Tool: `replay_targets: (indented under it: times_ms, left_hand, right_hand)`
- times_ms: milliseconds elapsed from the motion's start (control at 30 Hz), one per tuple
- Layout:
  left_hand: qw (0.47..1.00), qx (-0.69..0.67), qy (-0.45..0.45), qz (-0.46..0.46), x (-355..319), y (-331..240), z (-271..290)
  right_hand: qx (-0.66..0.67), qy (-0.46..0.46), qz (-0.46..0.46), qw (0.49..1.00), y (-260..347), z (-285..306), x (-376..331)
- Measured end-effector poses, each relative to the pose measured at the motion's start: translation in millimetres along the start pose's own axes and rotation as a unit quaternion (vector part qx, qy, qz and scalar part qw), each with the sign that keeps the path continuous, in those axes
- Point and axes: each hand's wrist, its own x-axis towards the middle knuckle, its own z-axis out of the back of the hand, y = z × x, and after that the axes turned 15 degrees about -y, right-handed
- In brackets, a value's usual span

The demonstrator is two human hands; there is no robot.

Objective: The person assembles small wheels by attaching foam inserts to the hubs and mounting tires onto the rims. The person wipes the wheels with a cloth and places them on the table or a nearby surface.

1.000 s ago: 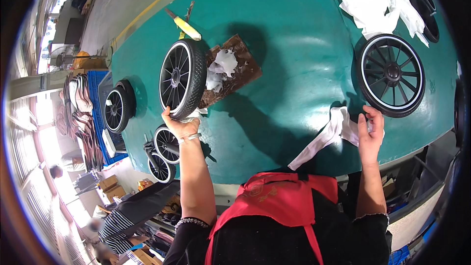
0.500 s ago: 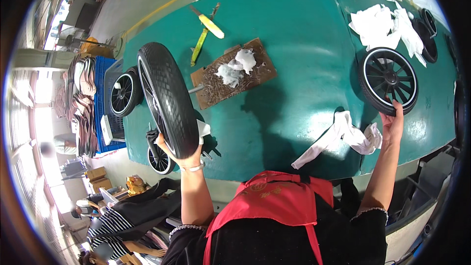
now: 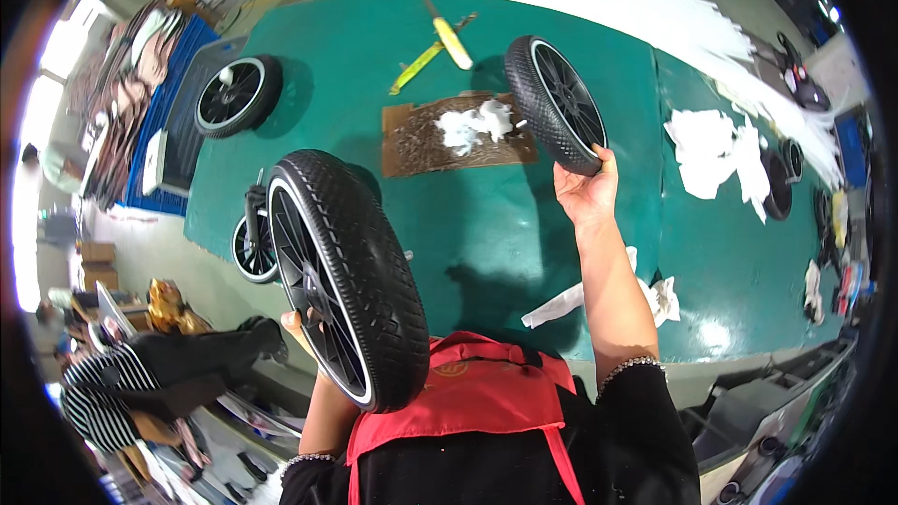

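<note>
My left hand [image 3: 305, 332] grips a black wheel [image 3: 379, 281] with a white rim line and dark spokes, held close in front of my red apron. Most of that hand is hidden behind the wheel. My right hand [image 3: 589, 187], its fingers closed on the lower edge, holds up a second wheel [image 3: 569, 101] of the same kind over the green table [image 3: 468, 215]. Between the two wheels lies a brown cardboard piece [image 3: 412, 151] smeared with white grease [image 3: 475, 126].
Beyond the cardboard lie a yellow-handled knife [image 3: 453, 43] and a yellow-green strip [image 3: 416, 70]. Another wheel [image 3: 238, 96] rests at the far left, beside a blue crate [image 3: 173, 178]. White cloths [image 3: 706, 154] lie to the right. A person in stripes [image 3: 112, 383] is at lower left.
My right hand has carried its wheel leftward from the table's right side to beside the cardboard. The left wheel has come nearer my body. The whole view has shifted.
</note>
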Motion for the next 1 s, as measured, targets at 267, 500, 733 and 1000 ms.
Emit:
replay_targets:
  times_ms: [267, 500, 733, 1000]
  left_hand:
    - [0.998, -0.046, -0.046, -0.012, -28, -20, 43]
    - [0.998, -0.046, -0.039, -0.004, -30, -30, 42]
    - [0.990, -0.063, 0.019, 0.125, -23, -20, -13]
    - [0.406, 0.693, 0.417, -0.426, -18, 42, -101]
  right_hand:
    - [-0.033, -0.049, 0.021, 0.998, -22, -7, 32]
    - [0.002, -0.050, 0.023, 0.998, -15, -12, 26]
    - [0.034, 0.008, 0.035, 0.999, 29, 29, -52]
    - [-0.657, -0.107, 0.641, 0.382, 52, 80, -143]
